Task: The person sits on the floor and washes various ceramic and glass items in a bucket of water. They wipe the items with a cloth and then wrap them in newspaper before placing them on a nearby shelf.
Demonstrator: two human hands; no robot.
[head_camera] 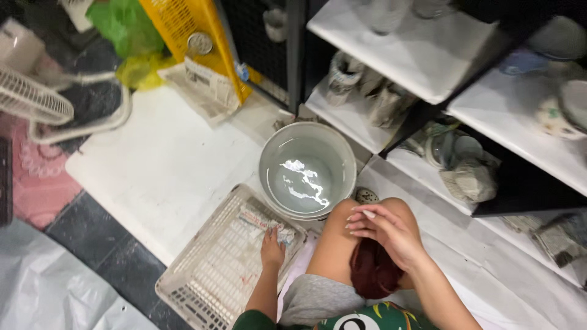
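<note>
Person crouches on white sheet-covered floor [165,177], view straight down. Left hand [273,247] reaches into shallow white slotted plastic crate [214,269], fingers curled closed around small crumpled wad of newspaper-wrapped stuff [285,234] at crate's far right corner, next to bucket; grip looks like a pick-up or unwrap hold, arm stretched low to reach it. Right hand [385,229] holds nothing, lies flat and loose on raised bare knee [342,238], fingers spread, probably bracing the crouch. Round grey plastic bucket [307,169] with water stands touching crate's far corner, just ahead of knee, within easy reach of both hands. White shelves [422,55] on right carry newspaper-wrapped bundles [382,101] and crockery, near the bucket. Yellow plastic crate [189,36] leans at sheet's far edge, with folded newspaper [202,91] beside it. White fan [36,98] sits off left edge
</note>
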